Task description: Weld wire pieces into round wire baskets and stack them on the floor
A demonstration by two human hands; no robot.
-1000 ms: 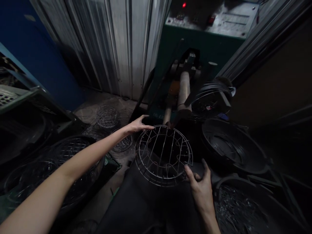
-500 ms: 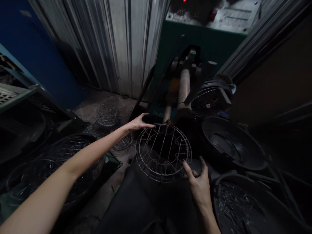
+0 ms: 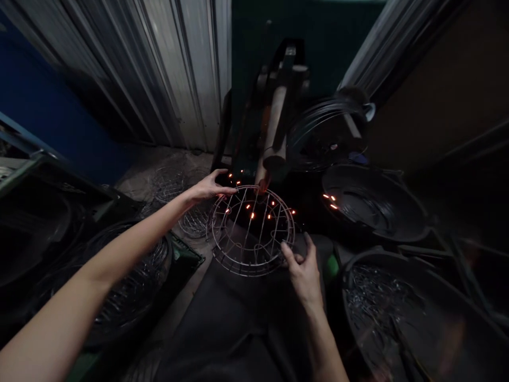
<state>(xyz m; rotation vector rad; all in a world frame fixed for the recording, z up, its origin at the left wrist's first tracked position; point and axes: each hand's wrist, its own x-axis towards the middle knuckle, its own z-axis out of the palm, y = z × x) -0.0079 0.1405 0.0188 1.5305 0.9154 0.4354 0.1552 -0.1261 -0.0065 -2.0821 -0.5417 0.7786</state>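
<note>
A round wire rack (image 3: 254, 246) with parallel bars and a double rim is held level above my dark-covered lap. My left hand (image 3: 210, 187) pinches its far left rim between thumb and fingers. At the near right rim, my right hand (image 3: 304, 268) grips with the thumb on top; some of its fingertips are hidden. The rack's far edge meets the electrode tip (image 3: 261, 183) of a green spot-welding machine (image 3: 278, 122). Orange sparks (image 3: 252, 215) fly out around that contact point and over the rack.
On the right stand a black basin (image 3: 397, 212) with coiled wire and another basin (image 3: 350, 318) with many short wire pieces. Wire racks (image 3: 194, 220) lie on the floor at left, beside a dark tub (image 3: 169, 254) of wire parts. A corrugated metal wall (image 3: 178, 69) rises behind.
Sparks have appeared where the rack meets the machine's tip. Both hands still hold the rack, which appears slightly left and higher in view. The camera has tilted down and shifted.
</note>
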